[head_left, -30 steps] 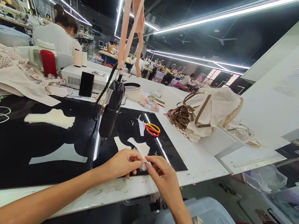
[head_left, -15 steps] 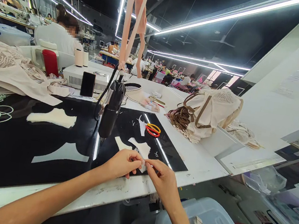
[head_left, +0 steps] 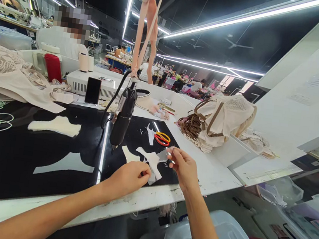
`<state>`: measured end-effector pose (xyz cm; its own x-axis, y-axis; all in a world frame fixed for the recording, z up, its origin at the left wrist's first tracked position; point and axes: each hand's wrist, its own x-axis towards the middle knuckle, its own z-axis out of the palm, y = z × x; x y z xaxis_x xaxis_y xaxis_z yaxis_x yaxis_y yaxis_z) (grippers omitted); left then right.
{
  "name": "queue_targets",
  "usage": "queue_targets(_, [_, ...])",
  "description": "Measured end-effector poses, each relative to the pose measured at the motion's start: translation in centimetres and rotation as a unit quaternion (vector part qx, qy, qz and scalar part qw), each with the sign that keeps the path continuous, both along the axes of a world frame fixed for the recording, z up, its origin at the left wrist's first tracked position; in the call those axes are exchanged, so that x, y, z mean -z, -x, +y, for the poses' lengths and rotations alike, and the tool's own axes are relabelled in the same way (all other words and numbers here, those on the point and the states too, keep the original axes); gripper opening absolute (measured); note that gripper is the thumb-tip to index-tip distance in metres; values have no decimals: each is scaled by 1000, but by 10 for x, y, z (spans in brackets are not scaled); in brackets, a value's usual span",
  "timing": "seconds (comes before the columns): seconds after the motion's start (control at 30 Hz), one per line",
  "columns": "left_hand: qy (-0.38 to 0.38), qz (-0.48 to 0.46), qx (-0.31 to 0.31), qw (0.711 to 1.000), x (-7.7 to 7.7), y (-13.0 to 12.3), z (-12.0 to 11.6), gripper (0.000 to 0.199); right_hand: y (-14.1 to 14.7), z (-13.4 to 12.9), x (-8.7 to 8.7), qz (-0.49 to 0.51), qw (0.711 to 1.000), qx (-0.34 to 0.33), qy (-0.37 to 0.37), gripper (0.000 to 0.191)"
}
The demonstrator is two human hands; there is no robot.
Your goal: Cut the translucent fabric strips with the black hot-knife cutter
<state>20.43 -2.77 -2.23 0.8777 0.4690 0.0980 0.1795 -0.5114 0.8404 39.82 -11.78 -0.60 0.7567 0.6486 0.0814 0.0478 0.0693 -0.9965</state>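
My right hand point(head_left: 184, 169) is raised over the right side of the black work mat point(head_left: 0, 165), thumb and fingers pinching a thin see-through piece of film point(head_left: 163, 155). My left hand point(head_left: 133, 175) is closed at the mat's front edge. Its curled fingers hide what they hold, if anything. Just beyond it lie a white cut fabric piece point(head_left: 152, 158) and a cream one point(head_left: 129, 154). Part of a translucent piece point(head_left: 154, 177) shows beside the left fingertips. A black handheld power tool point(head_left: 123, 114) hangs from pink straps behind the left hand.
Scissors with red and yellow handles point(head_left: 162, 138) lie near a white scrap point(head_left: 150, 134). A cream stack point(head_left: 55, 124) and a pale curved template point(head_left: 64, 163) are at left. Bras point(head_left: 221, 116) are piled at right. A plastic bin point(head_left: 221, 229) stands below. A co-worker point(head_left: 60, 39) sits beyond.
My hands, together before, are now apart. The right has moved up and to the right with the film, while the left has stayed near the mat's edge. The hanging tool has swung slightly right.
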Motion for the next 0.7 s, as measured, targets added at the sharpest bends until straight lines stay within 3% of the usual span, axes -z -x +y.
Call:
queue_targets(0.13, [-59,4,-13,998,-3,1,0,19,-19,19,-17,51,996,36,-60,25])
queue_targets(0.33, [-82,7,-24,996,1,-7,6,20,-29,31,-39,70,986,58,-142,29])
queue_targets(0.57, [-88,-15,-49,995,-2,-17,13,21,-17,29,-44,71,990,19,-119,22])
queue_targets(0.7, [-98,-39,-58,993,-2,-27,19,25,-5,21,-45,54,994,-5,-97,30])
